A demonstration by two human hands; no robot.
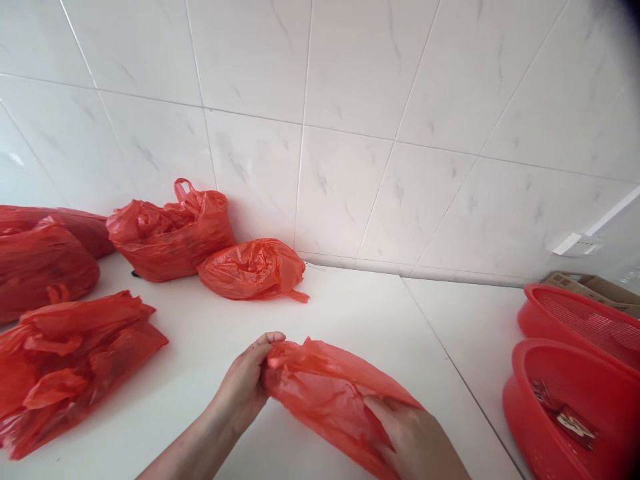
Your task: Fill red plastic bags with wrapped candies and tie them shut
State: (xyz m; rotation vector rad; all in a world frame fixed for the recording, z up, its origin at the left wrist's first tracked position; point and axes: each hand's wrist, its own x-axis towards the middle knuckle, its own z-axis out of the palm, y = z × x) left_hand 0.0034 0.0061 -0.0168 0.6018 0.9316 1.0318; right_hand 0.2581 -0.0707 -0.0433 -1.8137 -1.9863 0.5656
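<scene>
A red plastic bag [335, 393] lies stretched between my two hands, low over the white table. My left hand [253, 373] grips its gathered left end, fingers closed with the thumb pointing up and away. My right hand [405, 427] is at the bag's right side, its thumb and fingers wrapped into the film and partly hidden by it. What the bag holds, if anything, I cannot make out. Beyond it a smaller filled red bag [255, 270] rests near the wall.
More red plastic bags stand at the left: an upright one [173, 233], a bulky one [45, 263] and a crumpled one [80, 367]. Red plastic baskets [517, 387] are at the right, the nearer holding small packets [575, 427]. A cardboard box [595, 287] sits behind. White tiles back the table.
</scene>
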